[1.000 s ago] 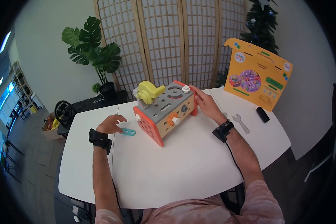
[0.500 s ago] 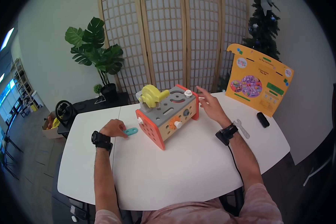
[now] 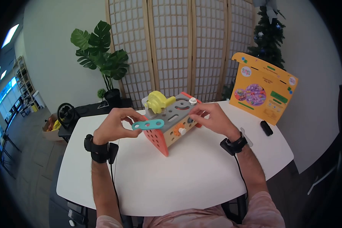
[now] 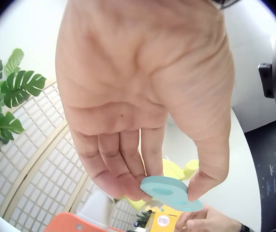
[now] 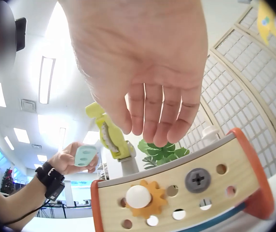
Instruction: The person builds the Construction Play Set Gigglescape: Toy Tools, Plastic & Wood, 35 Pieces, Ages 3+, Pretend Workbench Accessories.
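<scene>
In the head view my left hand [image 3: 116, 123] pinches a teal toy strip with round holes [image 3: 152, 124] between thumb and fingers. The strip is raised and overlaps the near left end of a toy workbench [image 3: 170, 134]. On the grey bench top stands a yellow toy circular saw [image 3: 154, 102]. An orange gear [image 5: 159, 197] with a white bolt [image 5: 138, 196] sits on the wooden front, beside a grey cross-head screw [image 5: 198, 180]. My right hand [image 3: 212, 118] hovers by the bench's right front edge, fingers relaxed and holding nothing.
A yellow cardboard box [image 3: 250, 76] stands at the back right of the white table [image 3: 186, 182]. Nearer lie a black object [image 3: 266, 128] and a grey toy wrench [image 3: 247, 137], partly hidden by the right wrist. Behind are a folding screen [image 3: 171, 49] and a potted plant [image 3: 102, 57].
My left hand has picked the teal strip up off the table and brought it right, before the bench. My right hand has left the bench's far right end and come over its front edge.
</scene>
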A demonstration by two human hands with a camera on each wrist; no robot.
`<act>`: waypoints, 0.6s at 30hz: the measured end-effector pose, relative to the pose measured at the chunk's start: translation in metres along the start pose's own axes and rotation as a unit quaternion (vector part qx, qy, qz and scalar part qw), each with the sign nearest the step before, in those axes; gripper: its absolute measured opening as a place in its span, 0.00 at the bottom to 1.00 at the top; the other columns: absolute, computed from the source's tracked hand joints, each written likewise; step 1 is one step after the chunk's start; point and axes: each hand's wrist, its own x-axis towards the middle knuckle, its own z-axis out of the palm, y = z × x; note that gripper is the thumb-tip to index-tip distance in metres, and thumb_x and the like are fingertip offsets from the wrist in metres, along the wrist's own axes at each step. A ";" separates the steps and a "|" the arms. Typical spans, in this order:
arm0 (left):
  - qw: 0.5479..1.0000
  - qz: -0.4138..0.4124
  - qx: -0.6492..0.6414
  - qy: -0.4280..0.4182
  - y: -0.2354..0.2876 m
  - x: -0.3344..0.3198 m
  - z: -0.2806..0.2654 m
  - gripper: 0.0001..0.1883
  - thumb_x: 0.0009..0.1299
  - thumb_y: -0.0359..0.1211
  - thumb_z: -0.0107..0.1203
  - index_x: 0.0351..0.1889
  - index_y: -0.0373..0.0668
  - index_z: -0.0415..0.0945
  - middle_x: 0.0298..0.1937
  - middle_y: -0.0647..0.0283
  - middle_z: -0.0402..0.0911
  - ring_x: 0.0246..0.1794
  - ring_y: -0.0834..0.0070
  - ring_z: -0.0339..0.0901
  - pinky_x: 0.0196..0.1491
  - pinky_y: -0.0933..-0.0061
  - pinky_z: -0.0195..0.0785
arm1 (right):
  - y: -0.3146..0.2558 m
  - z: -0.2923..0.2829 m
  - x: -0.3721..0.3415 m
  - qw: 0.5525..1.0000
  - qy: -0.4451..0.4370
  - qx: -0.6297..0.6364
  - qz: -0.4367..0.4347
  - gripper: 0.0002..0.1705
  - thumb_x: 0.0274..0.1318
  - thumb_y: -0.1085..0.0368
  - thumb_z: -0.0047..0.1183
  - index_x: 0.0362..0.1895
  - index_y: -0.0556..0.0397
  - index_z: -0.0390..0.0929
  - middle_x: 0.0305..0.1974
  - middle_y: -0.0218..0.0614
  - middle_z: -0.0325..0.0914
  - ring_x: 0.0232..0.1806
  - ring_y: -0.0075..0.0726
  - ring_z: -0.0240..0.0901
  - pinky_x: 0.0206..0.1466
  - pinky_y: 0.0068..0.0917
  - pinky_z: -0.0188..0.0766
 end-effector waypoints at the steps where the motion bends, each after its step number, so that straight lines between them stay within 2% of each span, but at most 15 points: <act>1: 1.000 0.024 0.003 -0.013 0.006 0.004 0.007 0.18 0.60 0.30 0.75 0.50 0.40 0.92 0.45 0.65 0.91 0.45 0.77 0.87 0.52 0.72 0.80 | -0.003 0.006 0.000 1.000 0.002 -0.002 -0.002 0.11 0.69 0.63 0.69 0.48 0.56 0.90 0.42 0.34 0.92 0.45 0.27 0.89 0.49 0.28 0.83; 3: 0.998 0.062 0.020 -0.001 -0.001 0.013 0.025 0.18 0.62 0.31 0.77 0.51 0.41 0.93 0.43 0.66 0.92 0.43 0.75 0.87 0.49 0.73 0.78 | -0.008 0.017 0.000 0.996 0.002 -0.010 -0.093 0.13 0.67 0.62 0.71 0.50 0.55 0.90 0.41 0.35 0.92 0.44 0.29 0.89 0.48 0.28 0.83; 4: 0.997 0.074 0.029 0.006 -0.006 0.017 0.034 0.18 0.62 0.33 0.77 0.51 0.41 0.93 0.43 0.66 0.92 0.41 0.75 0.86 0.48 0.72 0.77 | -0.018 0.020 0.000 0.996 -0.018 -0.026 -0.078 0.14 0.66 0.60 0.72 0.51 0.55 0.90 0.45 0.36 0.92 0.50 0.34 0.89 0.58 0.34 0.83; 5: 0.996 0.085 0.038 0.012 -0.010 0.020 0.041 0.18 0.63 0.34 0.78 0.50 0.42 0.93 0.42 0.66 0.92 0.40 0.74 0.85 0.47 0.72 0.76 | -0.019 0.027 0.002 0.996 -0.017 -0.028 -0.081 0.14 0.66 0.60 0.72 0.51 0.55 0.90 0.45 0.36 0.92 0.50 0.34 0.89 0.58 0.34 0.83; 7: 0.996 0.083 0.042 0.014 -0.017 0.025 0.051 0.17 0.63 0.35 0.78 0.50 0.43 0.93 0.42 0.66 0.92 0.39 0.74 0.84 0.46 0.71 0.75 | -0.013 0.042 0.005 0.989 -0.002 -0.034 -0.146 0.16 0.65 0.59 0.73 0.51 0.55 0.90 0.49 0.39 0.91 0.58 0.41 0.86 0.71 0.41 0.77; 8: 0.996 0.076 0.042 0.013 -0.019 0.026 0.053 0.17 0.64 0.36 0.79 0.50 0.44 0.93 0.42 0.65 0.92 0.38 0.74 0.84 0.45 0.71 0.74 | -0.012 0.045 0.006 0.994 -0.033 -0.010 -0.103 0.16 0.65 0.60 0.72 0.52 0.55 0.91 0.53 0.40 0.90 0.63 0.46 0.82 0.79 0.45 0.69; 11: 0.995 0.088 0.053 0.018 -0.023 0.027 0.053 0.16 0.64 0.38 0.79 0.49 0.47 0.94 0.42 0.65 0.92 0.38 0.73 0.82 0.44 0.69 0.74 | 0.006 0.052 0.011 0.988 -0.023 -0.049 -0.145 0.14 0.67 0.62 0.70 0.52 0.55 0.91 0.51 0.41 0.90 0.62 0.47 0.83 0.78 0.44 0.70; 15: 0.995 0.081 0.063 0.014 -0.026 0.026 0.049 0.16 0.64 0.39 0.80 0.49 0.47 0.94 0.42 0.65 0.92 0.39 0.72 0.82 0.45 0.69 0.74 | 0.008 0.053 0.011 0.989 -0.027 -0.051 -0.137 0.13 0.68 0.63 0.69 0.52 0.54 0.92 0.51 0.41 0.90 0.61 0.47 0.82 0.77 0.45 0.71; 18: 0.994 0.082 0.072 0.010 -0.027 0.026 0.049 0.17 0.65 0.40 0.80 0.50 0.48 0.94 0.41 0.66 0.93 0.39 0.72 0.82 0.46 0.69 0.74 | 0.007 0.056 0.011 0.988 -0.006 -0.040 -0.146 0.13 0.68 0.62 0.67 0.50 0.57 0.91 0.47 0.39 0.90 0.56 0.46 0.83 0.72 0.43 0.72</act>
